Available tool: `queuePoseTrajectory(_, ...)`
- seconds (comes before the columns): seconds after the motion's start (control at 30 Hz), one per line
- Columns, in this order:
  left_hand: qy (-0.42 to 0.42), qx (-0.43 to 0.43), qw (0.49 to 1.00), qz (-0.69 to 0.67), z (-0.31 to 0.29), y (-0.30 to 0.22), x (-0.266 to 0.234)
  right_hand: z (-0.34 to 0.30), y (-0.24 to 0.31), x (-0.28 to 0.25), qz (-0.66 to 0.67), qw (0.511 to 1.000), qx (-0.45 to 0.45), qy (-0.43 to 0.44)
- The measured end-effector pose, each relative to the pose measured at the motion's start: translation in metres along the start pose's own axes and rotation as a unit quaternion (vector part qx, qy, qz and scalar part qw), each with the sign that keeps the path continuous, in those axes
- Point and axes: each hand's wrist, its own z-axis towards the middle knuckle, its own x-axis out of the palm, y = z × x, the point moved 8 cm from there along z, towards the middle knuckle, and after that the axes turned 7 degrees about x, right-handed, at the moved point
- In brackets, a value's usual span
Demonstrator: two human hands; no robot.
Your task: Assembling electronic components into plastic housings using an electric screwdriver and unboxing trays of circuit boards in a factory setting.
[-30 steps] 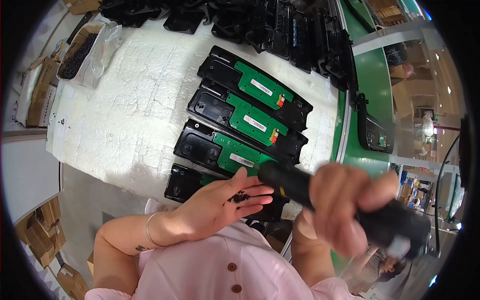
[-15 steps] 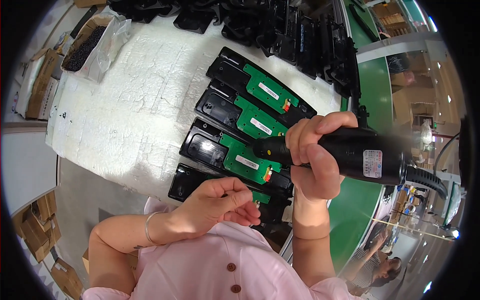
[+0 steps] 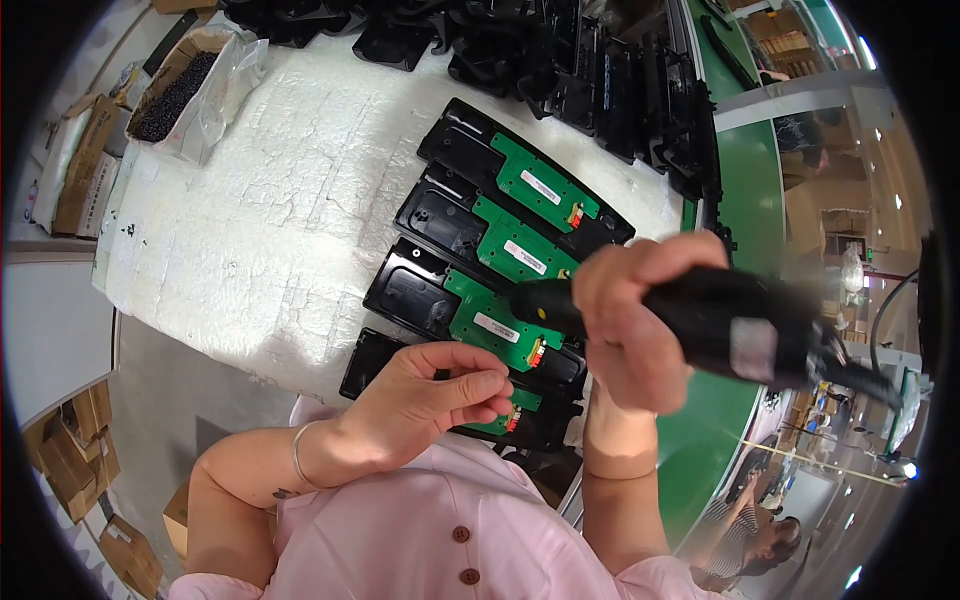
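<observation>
Wrapped round a black electric screwdriver [image 3: 730, 318], my right hand [image 3: 637, 325] is smeared by motion. The screwdriver's front end hangs over a green circuit board [image 3: 468, 300], which lies in a black plastic housing [image 3: 412, 290]. Whether the tip touches a screw is hidden. My left hand [image 3: 425, 402] is closed in a pinch above the nearest housing, partly covering its circuit board [image 3: 528, 398]. What the fingertips hold, if anything, cannot be made out. Farther off, in a slanted row, lie more such housings with boards [image 3: 545, 185], each with a white label and a small red-and-white connector.
White foam sheeting [image 3: 250, 230] covers the table. An open carton [image 3: 205, 95] of small black screws stands at the far left. Black plastic parts [image 3: 500, 55] crowd the far edge. On the right are a green surface [image 3: 745, 200] and another person [image 3: 745, 530].
My right hand and the screwdriver's rear end have tilted slightly downward, while its front end stays over the same board. My left hand has shifted slightly up, its fingers drawn closer together.
</observation>
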Motion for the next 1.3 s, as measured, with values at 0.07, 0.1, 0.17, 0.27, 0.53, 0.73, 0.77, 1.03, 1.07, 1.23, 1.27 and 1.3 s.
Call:
queuePoseTrajectory(0.07, -0.019, 0.005, 0.999, -0.045, 0.003, 0.001, 0.0, -0.012, 0.029, 0.001, 0.048, 0.998, -0.041, 0.006)
queuePoseTrajectory(0.1, -0.017, 0.002, 0.999, -0.045, 0.004, 0.001, 0.0, -0.017, 0.05, 0.007, 0.071, 0.993, -0.048, 0.077)
queuePoseTrajectory(0.17, -0.013, 0.015, 0.997, -0.071, 0.005, 0.0, -0.002, -0.028, 0.074, 0.014, 0.059, 0.988, -0.117, 0.076)
queuePoseTrajectory(0.27, 0.003, 0.018, 0.996, -0.09, 0.004, 0.0, -0.002, -0.039, 0.081, 0.02, 0.15, 0.965, -0.181, 0.117)
queuePoseTrajectory(0.53, 0.028, 0.015, 0.993, -0.111, 0.001, 0.004, -0.001, -0.037, 0.081, 0.046, 0.041, 0.96, -0.127, 0.246)
queuePoseTrajectory(0.73, 0.052, -0.006, 0.991, -0.123, -0.008, 0.006, 0.015, -0.009, 0.023, 0.031, -0.048, 0.993, -0.108, 0.008)
queuePoseTrajectory(0.77, 0.039, -0.021, 0.993, -0.113, -0.009, 0.01, 0.008, -0.001, 0.014, 0.032, -0.048, 0.996, -0.071, 0.004)
queuePoseTrajectory(1.03, 0.042, -0.063, 0.997, 0.015, -0.022, 0.004, -0.002, 0.016, -0.014, 0.038, 0.008, 0.996, -0.031, 0.079)
queuePoseTrajectory(1.07, 0.032, -0.085, 0.996, 0.012, -0.022, 0.004, -0.002, 0.017, -0.013, 0.04, -0.026, 0.998, -0.021, 0.054)
queuePoseTrajectory(1.23, 0.041, -0.081, 0.995, 0.039, -0.021, 0.004, -0.006, 0.02, -0.017, 0.047, -0.068, 0.997, -0.017, 0.037)
queuePoseTrajectory(1.27, 0.032, -0.067, 0.996, 0.051, -0.02, 0.003, -0.009, 0.02, -0.018, 0.049, -0.074, 0.996, -0.016, 0.041)
queuePoseTrajectory(1.3, 0.023, -0.054, 0.996, 0.063, -0.019, 0.002, -0.013, 0.021, -0.019, 0.05, -0.08, 0.996, -0.015, 0.045)
